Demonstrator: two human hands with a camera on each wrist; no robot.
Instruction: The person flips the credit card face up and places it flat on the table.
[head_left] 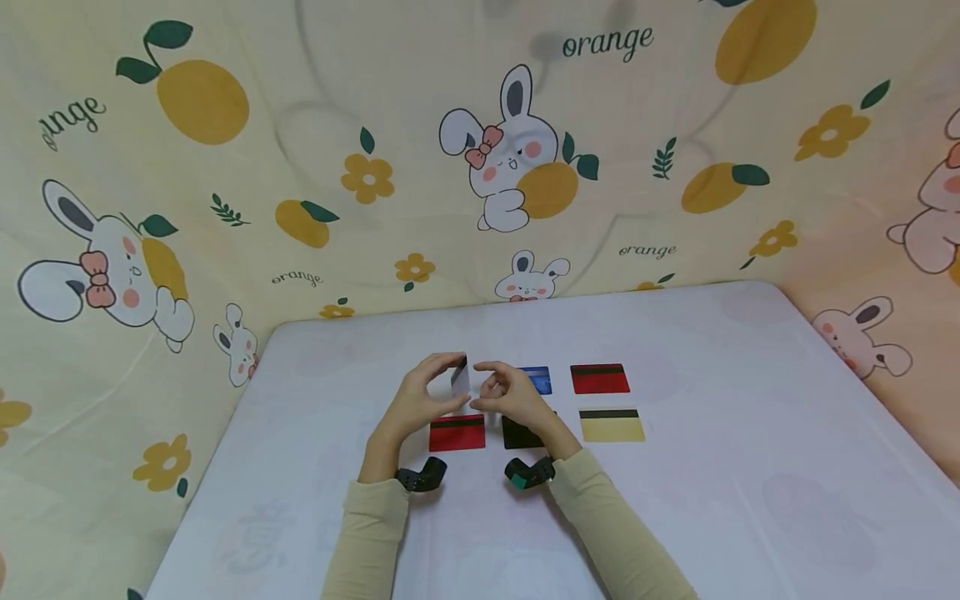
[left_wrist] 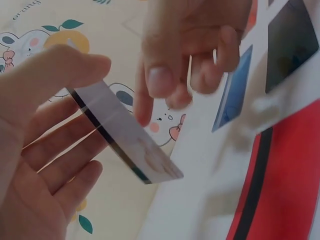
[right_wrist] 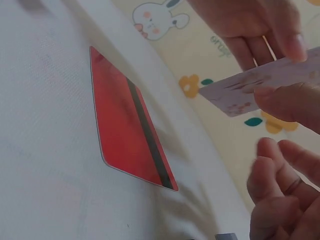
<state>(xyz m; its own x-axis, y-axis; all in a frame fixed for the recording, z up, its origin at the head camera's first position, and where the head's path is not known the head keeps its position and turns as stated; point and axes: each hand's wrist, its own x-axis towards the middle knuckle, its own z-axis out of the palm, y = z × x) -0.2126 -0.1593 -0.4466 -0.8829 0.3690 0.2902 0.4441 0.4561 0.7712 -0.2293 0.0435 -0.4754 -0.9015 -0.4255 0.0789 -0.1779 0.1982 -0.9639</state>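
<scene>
My left hand [head_left: 408,402] holds a pale card [head_left: 460,382] upright by its edges, above the table. In the left wrist view, a dark stripe runs along one long edge of this card [left_wrist: 127,132], and the thumb lies on its top end. My right hand [head_left: 521,402] is just right of the card, fingers bent and holding nothing; in the head view a small gap separates them. Below the hands lie a red card [head_left: 457,433] with a black stripe and a black card [head_left: 520,434], partly covered by the right hand. Behind that hand shows a blue card [head_left: 538,380].
To the right lie another red card [head_left: 600,379] and a gold card [head_left: 612,426] with a dark stripe. All rest on a white-covered table [head_left: 720,500]. A printed cloth [head_left: 630,117] hangs behind it. Each wrist wears a black device [head_left: 423,474].
</scene>
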